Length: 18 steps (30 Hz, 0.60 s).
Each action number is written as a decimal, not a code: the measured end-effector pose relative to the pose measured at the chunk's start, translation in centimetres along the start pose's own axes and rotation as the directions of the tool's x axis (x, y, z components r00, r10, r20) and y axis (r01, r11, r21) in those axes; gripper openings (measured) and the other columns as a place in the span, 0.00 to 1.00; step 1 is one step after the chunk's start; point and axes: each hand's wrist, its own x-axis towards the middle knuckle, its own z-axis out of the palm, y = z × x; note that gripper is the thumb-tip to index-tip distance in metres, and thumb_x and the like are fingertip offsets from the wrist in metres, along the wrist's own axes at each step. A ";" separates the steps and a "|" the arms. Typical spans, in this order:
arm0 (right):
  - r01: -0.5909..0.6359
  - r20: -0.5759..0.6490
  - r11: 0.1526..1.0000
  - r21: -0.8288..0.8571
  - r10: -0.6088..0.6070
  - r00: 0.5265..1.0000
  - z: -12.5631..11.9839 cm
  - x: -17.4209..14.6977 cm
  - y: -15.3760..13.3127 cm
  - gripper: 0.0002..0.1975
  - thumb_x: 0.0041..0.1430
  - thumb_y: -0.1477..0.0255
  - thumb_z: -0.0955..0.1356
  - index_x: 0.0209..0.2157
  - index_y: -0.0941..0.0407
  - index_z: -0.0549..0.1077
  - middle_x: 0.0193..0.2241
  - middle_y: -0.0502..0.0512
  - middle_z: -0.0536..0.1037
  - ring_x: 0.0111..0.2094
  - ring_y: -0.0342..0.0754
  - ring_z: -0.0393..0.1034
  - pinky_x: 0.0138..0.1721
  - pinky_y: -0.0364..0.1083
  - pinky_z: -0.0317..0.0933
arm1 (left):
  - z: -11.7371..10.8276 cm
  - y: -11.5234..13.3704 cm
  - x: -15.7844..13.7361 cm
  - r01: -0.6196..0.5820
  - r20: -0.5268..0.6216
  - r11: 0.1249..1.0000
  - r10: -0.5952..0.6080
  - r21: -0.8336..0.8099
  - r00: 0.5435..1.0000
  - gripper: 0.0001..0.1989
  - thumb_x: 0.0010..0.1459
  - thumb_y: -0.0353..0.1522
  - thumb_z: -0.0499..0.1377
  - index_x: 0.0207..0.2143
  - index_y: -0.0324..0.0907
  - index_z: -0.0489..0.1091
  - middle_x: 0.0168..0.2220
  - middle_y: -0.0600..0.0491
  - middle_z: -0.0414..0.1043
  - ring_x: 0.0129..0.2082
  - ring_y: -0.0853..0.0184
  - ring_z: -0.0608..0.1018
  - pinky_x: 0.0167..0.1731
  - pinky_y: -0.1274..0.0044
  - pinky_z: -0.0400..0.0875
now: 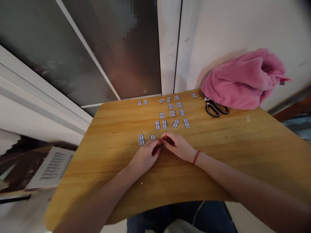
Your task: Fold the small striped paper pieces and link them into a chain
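Observation:
My left hand point(146, 153) and my right hand point(177, 144) meet fingertip to fingertip over the middle of the wooden table point(116, 181). Both are closed in a pinch around a small dark piece point(160, 146), mostly hidden by the fingers, so its kind does not show. Just beyond the left hand lie a blue-and-white card point(141, 139) and a second such card point(152, 137), partly covered by the fingers. Farther off, several more small cards with blue lines, among them one card point(186, 123) at the right, are spread in loose rows.
Black-handled scissors point(216, 108) lie at the back right, beside a bundled pink cloth point(243, 81) against the wall. A glass-paned door point(109, 48) stands behind the table. A box with printed text point(54, 166) is at the left. A white speck point(141, 183) sits near the front.

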 end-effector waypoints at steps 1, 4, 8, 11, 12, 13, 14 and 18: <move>0.002 -0.001 1.000 0.003 -0.002 1.000 0.0 0.0 0.0 0.05 0.56 0.76 0.61 0.34 0.58 0.66 0.30 0.50 0.71 0.29 0.40 0.63 0.32 0.39 0.57 | 0.1 0.0 0.0 0.000 0.001 1.000 0.000 0.000 1.000 0.05 0.56 0.27 0.52 0.35 0.42 0.65 0.32 0.54 0.68 0.31 0.70 0.71 0.32 0.79 0.67; -0.003 0.004 1.000 0.003 0.003 1.000 0.1 0.0 0.1 0.06 0.55 0.76 0.61 0.35 0.58 0.67 0.30 0.50 0.72 0.30 0.40 0.64 0.32 0.40 0.58 | 0.2 0.1 0.0 0.000 0.001 1.000 0.000 0.000 1.000 0.06 0.55 0.26 0.52 0.35 0.42 0.65 0.33 0.53 0.68 0.32 0.69 0.72 0.32 0.78 0.67; -0.007 -0.001 1.000 0.021 0.007 1.000 0.0 0.0 0.1 0.07 0.57 0.76 0.60 0.37 0.57 0.66 0.32 0.51 0.73 0.31 0.41 0.65 0.33 0.41 0.58 | 0.1 0.2 0.1 0.000 -0.014 1.000 -0.001 -0.015 1.000 0.07 0.56 0.26 0.51 0.37 0.42 0.65 0.35 0.53 0.68 0.34 0.69 0.72 0.35 0.77 0.67; 0.011 0.012 1.000 0.009 -0.012 1.000 -0.1 -0.1 -0.1 0.07 0.57 0.76 0.60 0.37 0.57 0.66 0.33 0.51 0.72 0.33 0.41 0.65 0.35 0.41 0.58 | 0.1 0.1 0.1 -0.009 -0.014 1.000 0.008 -0.017 1.000 0.07 0.57 0.26 0.51 0.37 0.43 0.65 0.35 0.53 0.68 0.35 0.68 0.72 0.36 0.76 0.67; 0.020 0.018 1.000 -0.002 -0.020 1.000 -0.2 -0.2 -0.2 0.08 0.57 0.76 0.59 0.37 0.57 0.67 0.33 0.51 0.72 0.33 0.42 0.65 0.35 0.41 0.58 | 0.1 0.1 0.1 -0.012 -0.014 1.000 0.012 -0.019 1.000 0.06 0.57 0.26 0.50 0.36 0.43 0.64 0.35 0.53 0.68 0.35 0.68 0.72 0.36 0.76 0.67; 0.027 0.026 1.000 -0.013 -0.027 0.999 -0.2 -0.2 -0.2 0.08 0.57 0.76 0.59 0.37 0.57 0.67 0.33 0.52 0.72 0.33 0.42 0.65 0.35 0.41 0.58 | 0.1 0.0 0.1 -0.015 -0.015 1.000 0.015 -0.022 1.000 0.06 0.57 0.26 0.50 0.36 0.43 0.64 0.35 0.53 0.69 0.35 0.69 0.72 0.36 0.77 0.67; 0.032 0.035 0.999 -0.025 -0.031 0.999 -0.2 -0.2 -0.2 0.08 0.57 0.76 0.59 0.36 0.57 0.67 0.32 0.52 0.72 0.32 0.42 0.64 0.34 0.42 0.58 | 0.1 0.0 0.1 -0.016 -0.016 1.000 0.015 -0.024 1.000 0.06 0.57 0.26 0.50 0.35 0.42 0.64 0.34 0.53 0.68 0.34 0.69 0.72 0.36 0.77 0.67; 0.050 0.044 0.995 -0.087 -0.046 0.998 -0.2 -0.3 -0.2 0.06 0.51 0.78 0.62 0.33 0.58 0.66 0.28 0.51 0.69 0.27 0.41 0.61 0.30 0.41 0.57 | 0.0 -0.1 0.1 0.001 -0.025 1.000 -0.001 -0.030 1.000 0.05 0.57 0.26 0.50 0.32 0.42 0.64 0.31 0.55 0.67 0.31 0.70 0.70 0.33 0.78 0.65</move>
